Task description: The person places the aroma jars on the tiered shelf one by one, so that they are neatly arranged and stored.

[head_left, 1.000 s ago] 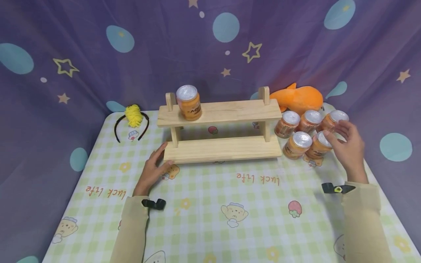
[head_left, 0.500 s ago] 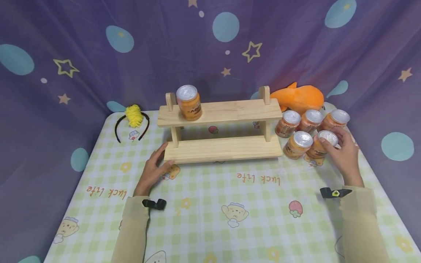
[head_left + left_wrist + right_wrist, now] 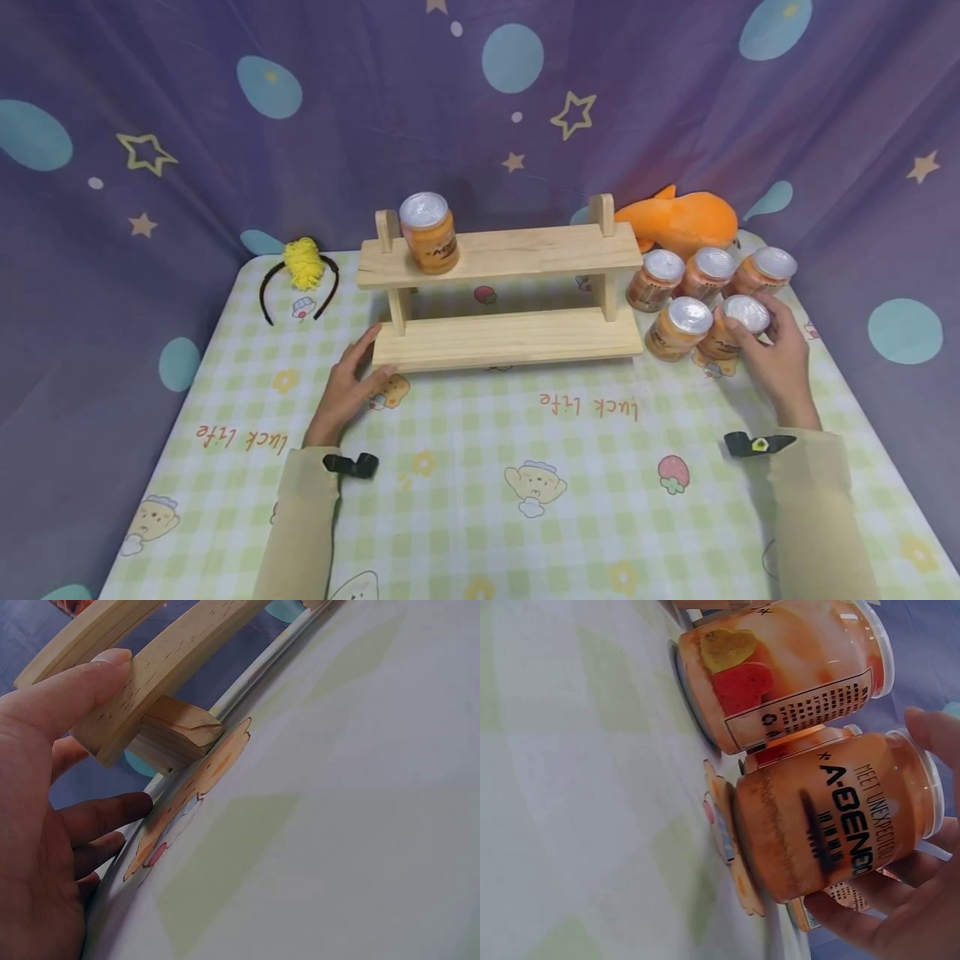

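Note:
A two-tier wooden shelf [image 3: 510,337] stands in the middle of the table. My left hand [image 3: 345,387] holds the left end of its lower board, thumb at the front edge and other fingers around the end, as the left wrist view also shows. One orange jar [image 3: 437,246] with a silver lid is on the upper board, at the left. Over on the right, my right hand [image 3: 780,358] grips a matching jar [image 3: 832,817], thumb near the lid and fingers around the far side. This jar stands upright, its base close to the tablecloth.
Several more orange jars [image 3: 678,331] cluster beside the gripped one, right of the shelf. Behind them lies an orange plush toy [image 3: 686,221]. A black headband with a yellow pompom [image 3: 303,263] is at the back left. Purple curtains [image 3: 337,150] surround the table.
My right hand has come down and left from above the jars and closed around the front right one. The left hand stays on the shelf.

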Tool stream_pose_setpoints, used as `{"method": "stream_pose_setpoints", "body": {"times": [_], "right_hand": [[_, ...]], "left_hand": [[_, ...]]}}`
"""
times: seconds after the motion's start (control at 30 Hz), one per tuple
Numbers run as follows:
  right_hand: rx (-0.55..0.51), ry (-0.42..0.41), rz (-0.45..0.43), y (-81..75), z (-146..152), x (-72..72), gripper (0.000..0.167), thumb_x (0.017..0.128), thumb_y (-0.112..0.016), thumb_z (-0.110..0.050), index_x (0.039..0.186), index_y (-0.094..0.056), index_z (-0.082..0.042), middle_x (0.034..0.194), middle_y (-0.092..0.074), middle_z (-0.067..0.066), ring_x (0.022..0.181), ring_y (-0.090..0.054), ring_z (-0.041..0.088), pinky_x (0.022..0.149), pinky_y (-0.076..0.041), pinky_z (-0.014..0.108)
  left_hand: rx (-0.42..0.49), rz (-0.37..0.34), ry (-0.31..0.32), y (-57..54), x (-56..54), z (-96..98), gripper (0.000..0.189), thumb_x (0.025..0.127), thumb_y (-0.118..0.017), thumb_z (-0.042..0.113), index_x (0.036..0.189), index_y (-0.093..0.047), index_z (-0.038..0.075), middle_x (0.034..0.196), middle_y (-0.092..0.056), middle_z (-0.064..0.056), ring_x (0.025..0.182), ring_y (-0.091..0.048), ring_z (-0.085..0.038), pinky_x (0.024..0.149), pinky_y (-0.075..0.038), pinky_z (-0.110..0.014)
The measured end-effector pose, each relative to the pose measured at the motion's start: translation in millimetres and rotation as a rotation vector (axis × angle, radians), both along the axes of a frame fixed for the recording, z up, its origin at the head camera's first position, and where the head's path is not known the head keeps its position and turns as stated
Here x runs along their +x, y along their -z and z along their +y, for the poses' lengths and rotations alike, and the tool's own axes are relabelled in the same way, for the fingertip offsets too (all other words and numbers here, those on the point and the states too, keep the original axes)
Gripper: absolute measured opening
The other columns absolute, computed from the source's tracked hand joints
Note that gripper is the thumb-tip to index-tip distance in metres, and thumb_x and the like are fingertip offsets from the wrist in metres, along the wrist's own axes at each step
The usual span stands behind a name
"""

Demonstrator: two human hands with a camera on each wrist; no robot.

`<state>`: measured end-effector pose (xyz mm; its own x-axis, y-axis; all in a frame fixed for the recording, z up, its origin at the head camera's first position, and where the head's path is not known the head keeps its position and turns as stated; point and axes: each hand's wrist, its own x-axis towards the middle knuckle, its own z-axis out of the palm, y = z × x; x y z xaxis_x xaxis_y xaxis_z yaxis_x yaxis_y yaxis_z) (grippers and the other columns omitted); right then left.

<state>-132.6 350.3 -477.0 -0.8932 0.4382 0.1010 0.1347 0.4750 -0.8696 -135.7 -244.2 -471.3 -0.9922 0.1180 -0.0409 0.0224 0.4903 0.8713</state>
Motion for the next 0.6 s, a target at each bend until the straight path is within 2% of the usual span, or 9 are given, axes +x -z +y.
{"method": "stream_pose_setpoints", "body": {"times": [0.2, 0.43, 0.6], "right_hand": [[-0.039, 0.014, 0.011, 5.8, -0.3, -1.4, 0.066, 0.089, -0.075, -0.022, 0.148, -0.048, -0.02, 0.13, -0.058, -0.012, 0.105, -0.051, -0.009, 0.083, -0.04, 0.006], [-0.066, 0.039, 0.046, 10.9, -1.1, -4.4, 0.065, 0.086, -0.079, -0.022, 0.145, -0.052, -0.026, 0.127, -0.06, -0.01, 0.106, -0.053, -0.006, 0.083, -0.041, 0.009], [-0.069, 0.042, 0.101, 12.6, 0.6, -3.1, 0.064, 0.084, -0.081, -0.018, 0.143, -0.055, -0.022, 0.117, -0.061, -0.019, 0.103, -0.054, -0.008, 0.081, -0.042, 0.007]], "left_hand": [[0.01, -0.006, 0.003, -1.7, 0.4, 0.3, 0.073, 0.095, -0.068, 0.017, 0.159, -0.031, 0.015, 0.162, -0.031, -0.021, 0.151, -0.027, -0.042, 0.121, -0.019, -0.064], [0.015, -0.014, 0.0, -2.1, 0.4, 0.4, 0.073, 0.095, -0.068, 0.018, 0.159, -0.031, 0.014, 0.163, -0.03, -0.021, 0.152, -0.026, -0.042, 0.122, -0.019, -0.064], [0.009, -0.025, -0.007, -1.0, 0.2, 1.2, 0.074, 0.095, -0.068, 0.019, 0.159, -0.03, 0.017, 0.163, -0.031, -0.021, 0.152, -0.025, -0.042, 0.121, -0.018, -0.064]]}}
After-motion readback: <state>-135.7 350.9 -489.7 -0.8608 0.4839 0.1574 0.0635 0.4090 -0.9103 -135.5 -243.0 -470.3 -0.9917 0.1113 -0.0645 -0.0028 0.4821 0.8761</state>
